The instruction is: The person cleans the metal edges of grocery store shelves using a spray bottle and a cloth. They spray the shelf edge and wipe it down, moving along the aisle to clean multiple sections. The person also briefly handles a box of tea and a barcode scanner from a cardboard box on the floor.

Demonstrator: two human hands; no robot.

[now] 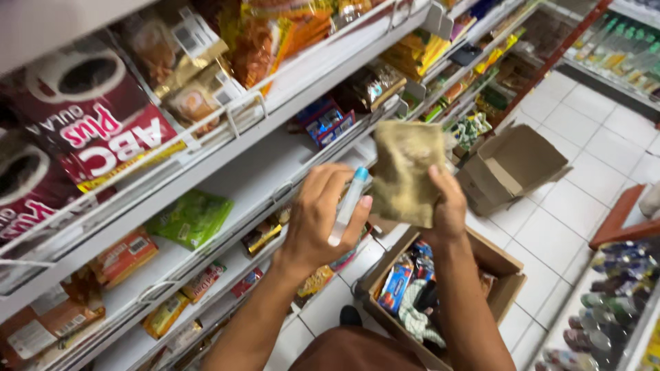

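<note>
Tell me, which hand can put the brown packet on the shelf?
Probably right: the right hand grips the brown packet, while the left hand holds a white blue-capped marker.

Bare white shelf [261,165] ahead; cardboard box [505,275] below, packets [192,218] leftward.

The pouch [405,172] looked like matt, crinkled foil; the marker [347,206] was smooth white plastic. The boxes [512,165] were dull brown cardboard, the shelf [275,165] painted metal, the floor [584,151] glossy tile.

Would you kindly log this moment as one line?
left hand: holds white marker | right hand: holds tan packet | below: open carton
</note>
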